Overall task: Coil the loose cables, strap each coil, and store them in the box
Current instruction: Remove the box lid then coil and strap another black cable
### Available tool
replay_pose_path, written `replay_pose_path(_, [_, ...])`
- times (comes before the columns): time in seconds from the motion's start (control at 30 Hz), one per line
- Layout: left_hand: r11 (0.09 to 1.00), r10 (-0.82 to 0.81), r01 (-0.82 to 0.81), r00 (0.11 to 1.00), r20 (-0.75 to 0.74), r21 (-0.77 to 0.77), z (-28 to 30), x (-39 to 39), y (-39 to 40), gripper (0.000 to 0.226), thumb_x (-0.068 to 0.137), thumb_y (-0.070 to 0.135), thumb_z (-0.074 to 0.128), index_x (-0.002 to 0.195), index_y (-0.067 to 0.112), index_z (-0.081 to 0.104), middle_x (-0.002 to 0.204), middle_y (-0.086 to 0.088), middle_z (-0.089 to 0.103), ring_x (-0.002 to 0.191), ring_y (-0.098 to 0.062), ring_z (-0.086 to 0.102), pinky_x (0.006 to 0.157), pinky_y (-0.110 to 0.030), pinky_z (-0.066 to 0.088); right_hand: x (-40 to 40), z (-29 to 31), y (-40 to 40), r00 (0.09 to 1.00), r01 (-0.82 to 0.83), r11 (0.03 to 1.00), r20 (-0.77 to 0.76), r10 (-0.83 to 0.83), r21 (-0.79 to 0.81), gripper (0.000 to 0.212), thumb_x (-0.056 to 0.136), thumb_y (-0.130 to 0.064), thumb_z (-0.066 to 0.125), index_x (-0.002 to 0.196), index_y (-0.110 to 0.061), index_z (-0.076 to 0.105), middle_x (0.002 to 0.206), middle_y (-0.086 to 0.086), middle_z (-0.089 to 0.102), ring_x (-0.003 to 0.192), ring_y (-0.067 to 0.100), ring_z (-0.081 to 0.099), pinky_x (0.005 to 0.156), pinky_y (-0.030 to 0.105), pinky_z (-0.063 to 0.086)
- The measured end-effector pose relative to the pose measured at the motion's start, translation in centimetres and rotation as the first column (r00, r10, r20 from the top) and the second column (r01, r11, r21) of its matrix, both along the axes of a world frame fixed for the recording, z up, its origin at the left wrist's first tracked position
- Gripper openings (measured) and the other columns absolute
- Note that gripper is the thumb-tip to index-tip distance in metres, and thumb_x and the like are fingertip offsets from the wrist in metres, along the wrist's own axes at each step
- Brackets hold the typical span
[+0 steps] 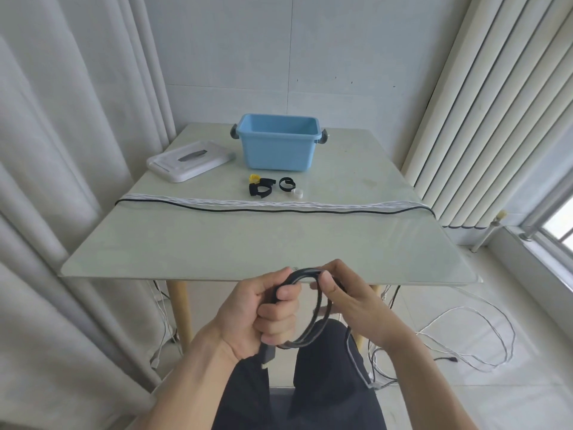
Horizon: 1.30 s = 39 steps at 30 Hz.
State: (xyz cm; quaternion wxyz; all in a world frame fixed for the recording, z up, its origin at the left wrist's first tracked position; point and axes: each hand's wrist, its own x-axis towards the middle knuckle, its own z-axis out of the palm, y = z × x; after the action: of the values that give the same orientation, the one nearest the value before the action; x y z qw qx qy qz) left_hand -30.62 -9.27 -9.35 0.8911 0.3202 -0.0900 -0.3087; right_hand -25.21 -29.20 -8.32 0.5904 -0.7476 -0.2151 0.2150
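Left hand (263,315): fingers curled tight round a coil of black cable (313,308), thumb pressed over the strands at the top of the loop; plug end (267,356) sticking out below the fist, pointing down

Right hand (347,305): thumb and fingers pinching the same coil at its upper right, just beside the left thumb, almost touching it; loose tail of the cable (353,352) trailing down from under this hand, past the dark trouser leg (325,383)

Coil held off the table (217,243), in front of its near edge and slightly below it, over the lap

Beyond the grip, across the middle of the table: a white cable (248,202) and a thin black cable (279,211) stretched side by side, both ends hanging over the table sides

Farther past those, straight ahead of the hands: black straps (262,189) curled into loops, one yellow strap (254,177) at their far left, another black loop (286,184) to the right with a small white strap (297,193) just beside it

Farthest from the grip: blue box (279,144), open at the top, upright, dark handles on both ends; white lid (189,161) lying flat to the left of the box, near but apart from it

Right of the grip and lower, on the floor: loose white wires (465,336) in tangled loops
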Motion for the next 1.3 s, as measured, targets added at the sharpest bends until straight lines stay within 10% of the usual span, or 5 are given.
replay_pose_path(0.17, [0.981, 0.177, -0.175, 0.984, -0.011, 0.083, 0.1, 0.3, 0.1, 0.034, 0.085, 0.04, 0.07, 0.068, 0.015, 0.054, 0.042, 0.01, 0.029, 0.034, -0.009, 0.017, 0.034, -0.021, 0.026, -0.1, -0.2, 0.6, 0.967, 0.069, 0.959, -0.254, 0.004, 0.276, 0.042, 0.086, -0.045, 0.064, 0.094, -0.004, 0.06, 0.057, 0.006, 0.033, 0.048, 0.019, 0.034, 0.062, 0.04, 0.055])
replay_pose_path(0.27, [0.945, 0.3, -0.292, 0.953, -0.032, 0.148, -0.2, 0.3, -0.5, 0.038, 0.095, 0.039, 0.052, 0.068, 0.013, 0.053, 0.042, 0.009, 0.025, 0.034, -0.008, 0.018, 0.036, -0.023, 0.024, -0.8, 0.2, 1.2, 0.937, 0.135, 0.952, -0.347, -0.033, 0.274, 0.046, 0.092, -0.052, 0.061, 0.062, -0.021, 0.045, 0.061, -0.002, 0.012, 0.049, 0.013, 0.013, 0.044, 0.024, 0.026])
replay_pose_path(0.6, [0.858, 0.509, -0.479, 0.844, -0.169, 0.187, -1.2, 0.6, -1.3, 0.04, 0.096, 0.037, 0.048, 0.069, 0.009, 0.058, 0.044, 0.007, 0.023, 0.033, -0.007, 0.021, 0.037, -0.023, 0.022, -1.1, -0.4, 2.2, 0.815, 0.283, 0.892, -0.579, -0.03, 0.352, 0.042, 0.09, -0.05, 0.057, 0.068, -0.015, 0.046, 0.061, -0.002, 0.013, 0.045, 0.01, 0.013, 0.043, 0.023, 0.014])
replay_pose_path(0.8, [0.914, 0.399, -0.392, 0.916, -0.054, 0.103, -1.4, 0.3, 0.5, 0.031, 0.091, 0.033, 0.062, 0.076, 0.006, 0.062, 0.048, 0.005, 0.033, 0.038, -0.009, 0.03, 0.043, -0.025, 0.033, -0.4, -0.3, 1.4, 0.96, 0.199, 0.951, -0.243, -0.141, 0.235, 0.042, 0.094, -0.042, 0.055, 0.093, -0.005, 0.073, 0.059, 0.005, 0.049, 0.052, 0.021, 0.049, 0.062, 0.037, 0.052])
replay_pose_path(1.3, [0.871, 0.371, -0.346, 0.929, -0.006, 0.349, -0.3, 0.5, 0.2, 0.047, 0.098, 0.049, 0.041, 0.07, 0.013, 0.053, 0.052, 0.006, 0.021, 0.038, -0.006, 0.018, 0.039, -0.021, 0.021, 0.0, -0.4, 2.7, 0.878, 0.457, 0.858, 0.033, -0.477, 0.233, 0.031, 0.098, -0.034, 0.054, 0.091, -0.012, 0.075, 0.085, 0.004, 0.077, 0.078, 0.026, 0.074, 0.064, 0.038, 0.063])
